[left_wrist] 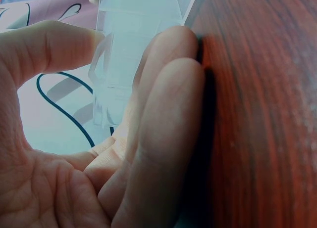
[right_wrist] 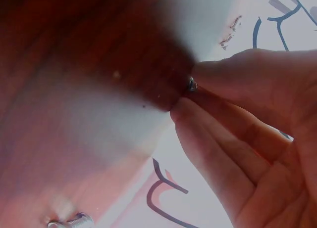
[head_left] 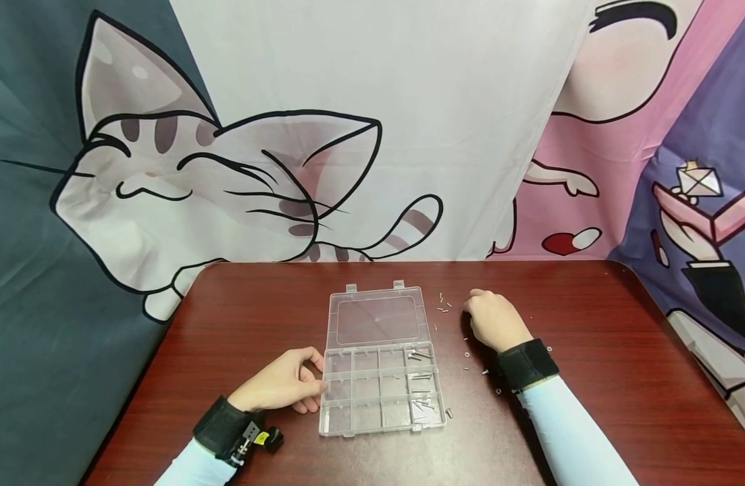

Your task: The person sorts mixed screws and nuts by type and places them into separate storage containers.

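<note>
A cloth backdrop (head_left: 408,74) with a big cartoon cat hangs behind the brown table (head_left: 275,452), and on the table, between my hands, lies the clear compartment box (head_left: 363,432), its lid (head_left: 377,318) folded back away from me. The box looks like thin, stiff plastic: light, apt to slide on the smooth wood, and possibly brittle at the clasps, so I'd hold it by a side wall. My left hand (head_left: 281,385) does that, thumb and fingers pinching its left edge. My right hand (head_left: 496,320) is over the table, to the right of the box, thumb and fingertips drawn together on a tiny metal piece. Most of the screws inside (head_left: 418,355) lie in the right-hand column; a loose screw (head_left: 449,413) sits just beside the near right corner, and a nut (head_left: 467,354) lies farther right. The metal piece (right_wrist: 192,83) is mostly hidden, so I can't tell screw from nut; I expect it hard, slick and nearly weightless, best gripped with the very tips.
</note>
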{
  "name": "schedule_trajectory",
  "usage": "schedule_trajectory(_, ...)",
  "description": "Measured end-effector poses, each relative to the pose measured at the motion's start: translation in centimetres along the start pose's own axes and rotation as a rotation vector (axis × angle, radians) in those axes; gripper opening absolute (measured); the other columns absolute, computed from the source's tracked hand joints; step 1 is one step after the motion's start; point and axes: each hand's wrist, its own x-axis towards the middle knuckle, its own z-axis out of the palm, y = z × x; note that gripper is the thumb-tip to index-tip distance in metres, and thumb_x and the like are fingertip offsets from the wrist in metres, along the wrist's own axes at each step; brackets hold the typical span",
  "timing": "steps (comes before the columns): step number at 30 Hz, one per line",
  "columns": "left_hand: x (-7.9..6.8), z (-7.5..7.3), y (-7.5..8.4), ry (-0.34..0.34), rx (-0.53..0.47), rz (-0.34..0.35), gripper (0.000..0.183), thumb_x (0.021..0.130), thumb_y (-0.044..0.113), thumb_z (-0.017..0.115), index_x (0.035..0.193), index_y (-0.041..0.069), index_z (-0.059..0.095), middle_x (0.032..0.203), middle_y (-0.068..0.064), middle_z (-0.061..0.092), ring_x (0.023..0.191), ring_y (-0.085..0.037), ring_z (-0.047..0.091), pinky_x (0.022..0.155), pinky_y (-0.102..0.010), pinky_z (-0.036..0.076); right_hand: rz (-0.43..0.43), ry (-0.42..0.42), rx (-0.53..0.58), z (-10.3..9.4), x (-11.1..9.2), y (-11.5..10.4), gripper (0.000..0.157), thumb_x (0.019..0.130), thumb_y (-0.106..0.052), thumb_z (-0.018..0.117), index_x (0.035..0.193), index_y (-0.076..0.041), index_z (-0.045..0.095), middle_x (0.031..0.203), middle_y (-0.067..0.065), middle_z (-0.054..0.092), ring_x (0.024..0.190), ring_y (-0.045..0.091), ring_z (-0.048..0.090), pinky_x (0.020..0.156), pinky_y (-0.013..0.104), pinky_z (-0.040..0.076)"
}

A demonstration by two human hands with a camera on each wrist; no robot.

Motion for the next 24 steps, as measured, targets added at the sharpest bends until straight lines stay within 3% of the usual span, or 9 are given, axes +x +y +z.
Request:
schedule_trajectory(4,-0.04,0.01,0.09,0.0,-0.007,-0.001,0.043,0.089,0.022,0.07,0.114,-0.004,0.047,0.071,-0.017,0.068,0.061,-0.03,0.068,0.055,-0.043,0.057,0.023,0.013,-0.014,0.0,0.06,-0.05,0.026,0.075,0.007,0.058,0.058,-0.013,0.059,0.067,0.004,0.053,0.061,0.032,0.062,0.056,0.047,0.053)
schedule_trajectory(13,0.02,-0.02,0.06,-0.002,-0.01,0.008,0.041,0.09,0.021,0.07,0.114,-0.004,0.048,0.071,-0.018,0.068,0.061,-0.031,0.068,0.054,-0.044,0.057,0.05,0.018,-0.013,0.34,0.03,0.04,0.027,0.074,0.006,0.06,0.057,-0.013,0.054,0.063,0.007,0.056,0.062,0.033,0.062,0.058,0.049,0.053)
schedule_trajectory(20,0.02,0.01,0.0,0.004,-0.002,0.001,0.041,0.09,0.021,0.069,0.114,-0.004,0.048,0.071,-0.017,0.068,0.061,-0.031,0.068,0.054,-0.044,0.057,0.086,-0.051,0.029,0.15,-0.08,-0.01,0.025,0.065,0.0,0.068,0.058,-0.016,0.05,0.061,0.002,0.051,0.058,0.026,0.056,0.055,0.045,0.05)
schedule_trajectory(24,0.07,0.03,-0.03,0.005,0.017,-0.006,0.041,0.09,0.023,0.069,0.113,-0.003,0.049,0.071,-0.016,0.068,0.061,-0.029,0.068,0.055,-0.042,0.057,0.063,-0.043,0.032,-0.06,-0.04,-0.14,0.023,0.061,-0.003,0.068,0.06,-0.016,0.05,0.062,0.0,0.049,0.058,0.024,0.053,0.054,0.042,0.047)
